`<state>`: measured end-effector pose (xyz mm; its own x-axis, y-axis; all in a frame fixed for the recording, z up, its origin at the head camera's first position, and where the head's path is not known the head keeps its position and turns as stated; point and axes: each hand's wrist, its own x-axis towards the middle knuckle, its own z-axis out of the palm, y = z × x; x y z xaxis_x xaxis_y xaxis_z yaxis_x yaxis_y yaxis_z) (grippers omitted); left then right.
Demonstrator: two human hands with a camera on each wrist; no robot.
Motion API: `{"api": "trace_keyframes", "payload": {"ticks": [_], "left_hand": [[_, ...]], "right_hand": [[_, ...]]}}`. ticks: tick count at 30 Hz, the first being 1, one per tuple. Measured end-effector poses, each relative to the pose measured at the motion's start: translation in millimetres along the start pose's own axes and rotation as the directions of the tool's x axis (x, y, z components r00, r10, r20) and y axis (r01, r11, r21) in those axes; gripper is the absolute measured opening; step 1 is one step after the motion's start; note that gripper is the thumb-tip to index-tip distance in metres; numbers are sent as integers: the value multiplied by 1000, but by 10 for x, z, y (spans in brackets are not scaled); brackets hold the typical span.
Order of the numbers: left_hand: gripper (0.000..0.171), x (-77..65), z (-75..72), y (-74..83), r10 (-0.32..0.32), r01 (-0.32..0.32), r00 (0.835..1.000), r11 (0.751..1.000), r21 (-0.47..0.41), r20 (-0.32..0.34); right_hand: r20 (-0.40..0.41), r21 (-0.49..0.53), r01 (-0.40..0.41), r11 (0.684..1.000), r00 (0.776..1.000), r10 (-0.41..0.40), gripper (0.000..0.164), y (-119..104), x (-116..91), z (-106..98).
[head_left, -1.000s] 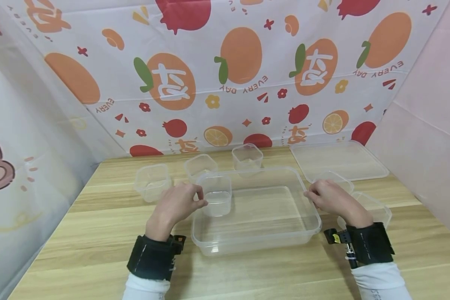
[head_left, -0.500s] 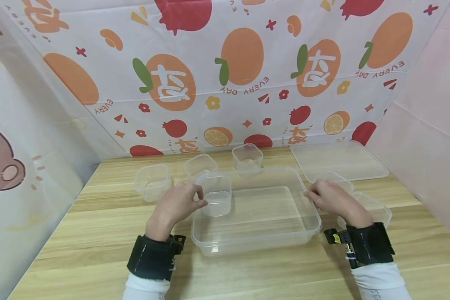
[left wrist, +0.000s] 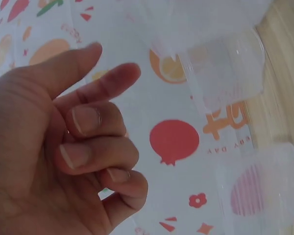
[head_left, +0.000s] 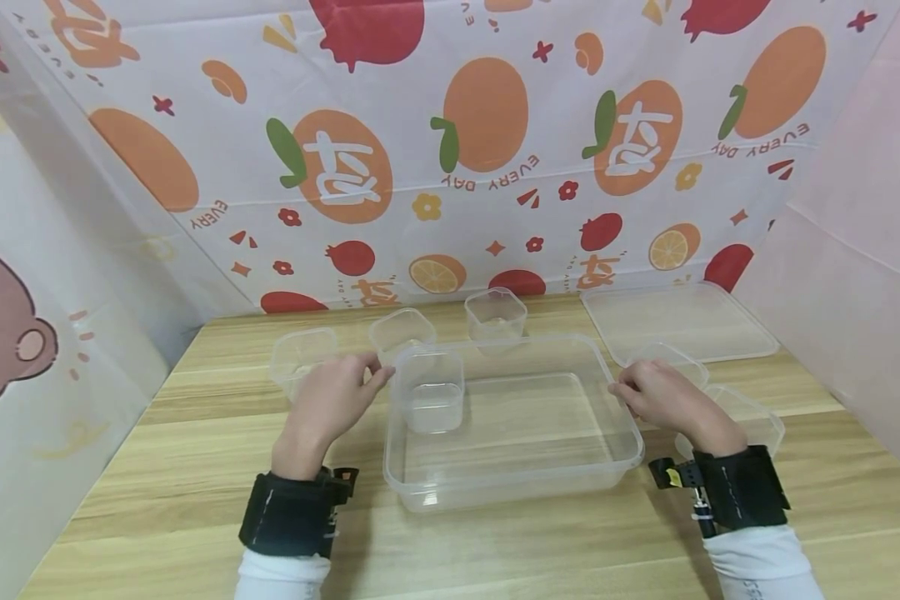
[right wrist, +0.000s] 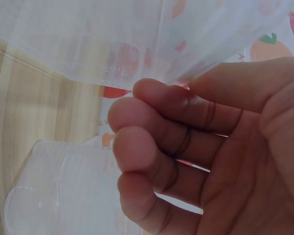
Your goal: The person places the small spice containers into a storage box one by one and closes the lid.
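A large clear rectangular plastic container [head_left: 510,485] stands in the middle of the wooden table. Inside its far left corner sits a small clear plastic cup [head_left: 434,412]. My right hand [head_left: 663,402] pinches the large container's right rim between thumb and index finger. To the left, apart from the rim, my left hand [head_left: 328,400] holds nothing; in the left wrist view its thumb [left wrist: 81,66] and index finger are apart and the other fingers are loosely curled. This hand partly hides another small clear cup [head_left: 300,343] behind it.
Two more small cups, one at the back left [head_left: 402,329] and one at the back middle [head_left: 497,312], stand behind the large container. Right of it are two clear containers [head_left: 753,421], partly hidden by my right arm. A flat clear lid [head_left: 678,321] lies at the back right.
My left hand has let go of the small cup inside the large container and moved left, off the rim. The right hand has stayed in place.
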<state>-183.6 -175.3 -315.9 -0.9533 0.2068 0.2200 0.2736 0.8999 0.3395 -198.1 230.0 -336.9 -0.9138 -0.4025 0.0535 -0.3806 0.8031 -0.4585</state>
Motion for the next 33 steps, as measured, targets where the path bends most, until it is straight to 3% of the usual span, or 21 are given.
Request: {"api": "trace_keyframes", "payload": {"ticks": [10,16,19,25,33], "left_hand": [[24,-79,-55,-148,-134,134,982,991,-7,-131],[31,-85,-56,-201,-284,282,933,959,-38,-220],[31,-88,-38,-243,-329,325,911,944,-57,-248],[32,-103,7,-321,-380,368,892,925,-94,-247],[39,-125,60,-413,-423,407,879,906,-113,-223]], "right_hand": [[6,4,-8,1000,1000,8,37,-1,-9,13],[8,1,-7,1000,1000,7,37,-2,-14,16],[11,-2,-9,1000,1000,9,36,0,-18,19],[15,6,-15,1000,1000,15,34,-2,-35,26],[12,2,-7,1000,1000,7,34,0,-43,32]]}}
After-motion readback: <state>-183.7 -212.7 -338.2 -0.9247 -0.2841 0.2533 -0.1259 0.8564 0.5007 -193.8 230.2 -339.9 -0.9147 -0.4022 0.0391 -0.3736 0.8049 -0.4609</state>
